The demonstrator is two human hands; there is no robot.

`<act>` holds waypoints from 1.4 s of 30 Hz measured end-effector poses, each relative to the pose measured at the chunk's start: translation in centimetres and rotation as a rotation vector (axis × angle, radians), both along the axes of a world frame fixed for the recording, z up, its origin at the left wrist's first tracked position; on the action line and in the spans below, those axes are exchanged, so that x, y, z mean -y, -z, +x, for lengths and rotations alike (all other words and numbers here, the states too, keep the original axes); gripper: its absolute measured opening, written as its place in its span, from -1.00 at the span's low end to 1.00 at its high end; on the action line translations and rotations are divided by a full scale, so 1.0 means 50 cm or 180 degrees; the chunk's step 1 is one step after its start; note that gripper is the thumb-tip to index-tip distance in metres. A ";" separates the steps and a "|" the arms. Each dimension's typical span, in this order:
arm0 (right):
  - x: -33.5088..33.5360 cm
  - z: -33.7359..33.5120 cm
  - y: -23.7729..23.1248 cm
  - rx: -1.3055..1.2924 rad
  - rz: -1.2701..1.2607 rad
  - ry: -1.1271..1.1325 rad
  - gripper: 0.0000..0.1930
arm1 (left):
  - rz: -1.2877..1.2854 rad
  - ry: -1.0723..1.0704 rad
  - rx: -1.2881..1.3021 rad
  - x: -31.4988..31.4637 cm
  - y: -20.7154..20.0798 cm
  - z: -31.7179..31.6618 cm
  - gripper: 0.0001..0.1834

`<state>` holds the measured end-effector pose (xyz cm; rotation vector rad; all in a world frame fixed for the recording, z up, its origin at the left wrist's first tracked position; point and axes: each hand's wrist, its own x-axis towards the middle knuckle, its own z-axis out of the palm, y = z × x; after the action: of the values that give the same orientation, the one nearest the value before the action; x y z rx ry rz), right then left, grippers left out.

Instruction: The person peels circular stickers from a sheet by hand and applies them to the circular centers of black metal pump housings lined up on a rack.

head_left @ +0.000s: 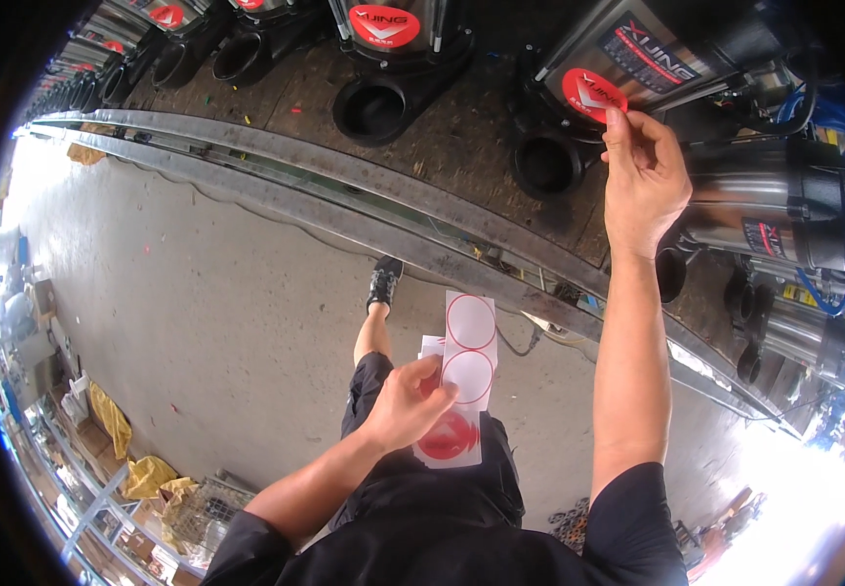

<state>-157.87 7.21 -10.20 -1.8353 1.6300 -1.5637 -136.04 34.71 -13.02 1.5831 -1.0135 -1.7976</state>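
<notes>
My right hand (648, 186) reaches up to a silver, cylindrical pump (564, 61) with a black base. Its thumb and fingers pinch the lower right edge of a red round sticker (588, 93), which lies against the pump's metal side. How much of the sticker is stuck down I cannot tell. Low in front of my body, my left hand (405, 404) is closed on a few white sticker sheets (471, 350). The top sheet shows two blank circles outlined in red. A red round print (450, 437) shows on a sheet below it.
More pumps stand along the bench (266, 117): one with a red sticker (384, 26), others in a row at far left. Another pump (754, 210) is close to my right forearm. A metal rail (344, 220) edges the bench. Shelving with boxes (100, 508) stands at lower left.
</notes>
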 end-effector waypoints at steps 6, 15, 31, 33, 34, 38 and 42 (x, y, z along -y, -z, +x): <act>-0.007 0.008 -0.056 -0.0185 0.0512 0.0297 -0.70 | -0.0017 0.0038 0.0010 0.000 -0.007 0.004 -0.65; -0.112 -0.064 -0.202 -0.0111 0.1886 0.0121 -0.74 | -0.0024 -0.0332 -0.0764 0.025 -0.072 -0.001 -0.80; -0.702 -0.099 -0.225 0.2417 0.1918 -0.0279 -0.67 | -0.1345 0.0462 -0.0405 -0.022 -0.264 -0.137 -0.76; -0.714 -0.118 -0.261 0.2712 0.1935 -0.0070 -0.60 | -0.1295 0.0728 -0.0235 -0.041 -0.287 -0.162 -0.80; -0.721 -0.134 -0.268 0.2208 0.1817 -0.0116 -0.59 | -0.1151 0.0913 -0.0106 -0.055 -0.315 -0.175 -0.84; -0.752 -0.214 -0.263 0.1342 0.1517 -0.0138 -0.64 | -0.1264 0.1432 -0.0124 -0.105 -0.319 -0.206 -0.89; -0.798 -0.285 -0.262 0.2708 0.0598 0.0303 -0.77 | -0.1498 0.0962 -0.1155 -0.147 -0.303 -0.216 -0.87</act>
<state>-172.13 47.13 2.91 -0.8003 1.3719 -1.7890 -146.85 42.05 2.13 0.8221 -1.4156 -1.7737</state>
